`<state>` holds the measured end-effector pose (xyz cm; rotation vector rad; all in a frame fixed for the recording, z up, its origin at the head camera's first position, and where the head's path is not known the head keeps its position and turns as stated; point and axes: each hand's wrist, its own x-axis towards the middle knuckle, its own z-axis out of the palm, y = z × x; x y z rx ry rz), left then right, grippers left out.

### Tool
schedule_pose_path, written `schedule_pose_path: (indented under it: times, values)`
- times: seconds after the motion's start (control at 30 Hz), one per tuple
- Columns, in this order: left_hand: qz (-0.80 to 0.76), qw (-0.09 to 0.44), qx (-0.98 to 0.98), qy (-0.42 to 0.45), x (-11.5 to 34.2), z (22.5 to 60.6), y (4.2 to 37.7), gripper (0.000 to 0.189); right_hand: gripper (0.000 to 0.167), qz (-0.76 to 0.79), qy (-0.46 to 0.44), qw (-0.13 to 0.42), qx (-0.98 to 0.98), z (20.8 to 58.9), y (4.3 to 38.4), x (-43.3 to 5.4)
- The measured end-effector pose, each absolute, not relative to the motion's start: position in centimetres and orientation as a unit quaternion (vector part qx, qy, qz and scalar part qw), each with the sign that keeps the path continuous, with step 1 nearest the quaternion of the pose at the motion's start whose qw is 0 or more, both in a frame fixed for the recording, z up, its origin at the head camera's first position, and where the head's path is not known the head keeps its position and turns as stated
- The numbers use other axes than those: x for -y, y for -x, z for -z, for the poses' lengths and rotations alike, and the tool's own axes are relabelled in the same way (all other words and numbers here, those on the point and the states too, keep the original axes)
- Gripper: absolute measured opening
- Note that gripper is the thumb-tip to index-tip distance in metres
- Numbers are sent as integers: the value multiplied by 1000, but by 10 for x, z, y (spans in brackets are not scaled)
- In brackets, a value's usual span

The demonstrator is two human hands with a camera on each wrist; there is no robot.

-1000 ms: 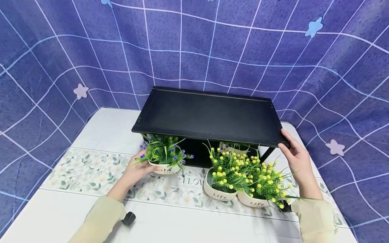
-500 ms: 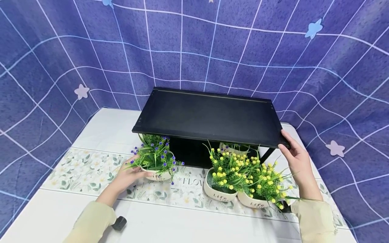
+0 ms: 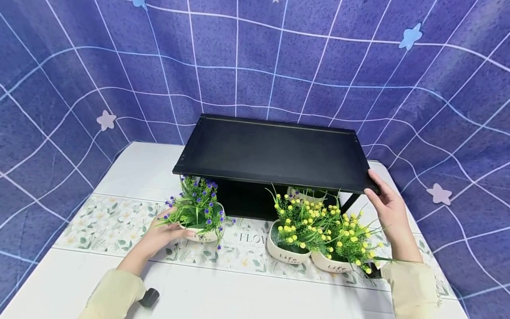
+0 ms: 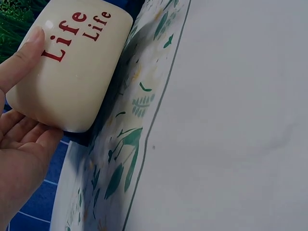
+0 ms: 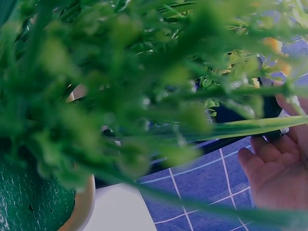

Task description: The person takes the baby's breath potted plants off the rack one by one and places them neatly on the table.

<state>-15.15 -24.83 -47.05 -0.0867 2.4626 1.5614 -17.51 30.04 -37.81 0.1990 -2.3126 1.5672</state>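
Observation:
A cream oval flowerpot (image 3: 202,235) with purple artificial flowers sits in front of the black shelf's left end. My left hand (image 3: 163,234) grips it from the left; in the left wrist view the thumb (image 4: 24,57) lies on its lettered "Life" wall and the fingers bend at its lower end. The black shelf (image 3: 271,153) has a flat top panel above a dark lower level. At its front right corner, my right hand (image 3: 388,212) holds the panel's edge between thumb and fingers. Blurred foliage (image 5: 120,86) covers much of the right wrist view, with the right hand behind it.
Two cream pots with yellow flowers, the left one (image 3: 288,253) and the right one (image 3: 334,262), stand side by side before the shelf's right half. Another pot (image 3: 307,195) is inside the shelf. A purple gridded curtain (image 3: 255,57) hangs behind the white table (image 3: 239,294).
My left hand has carried the purple-flowered pot leftward, out from the shelf's front edge, and slightly toward me. The right hand stays at the shelf corner, and the yellow-flowered pots have not moved.

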Motion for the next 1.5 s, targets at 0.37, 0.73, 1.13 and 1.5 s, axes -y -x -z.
schedule_pose_path:
  times: [0.37,0.73,1.13,1.5]
  values:
    - [-473,132,-871,30,258,470,142,94,50,-595,-89,170,780,381,175,-301]
    - [-441,174,-879,46,245,464,142,92,50,-590,-81,170,785,381,176,-302]
    - [-559,145,-816,-22,193,469,159,98,50,-580,-83,174,792,378,176,-302]
    - [-620,130,-771,-70,165,480,166,91,50,-581,-84,173,791,378,175,-301]
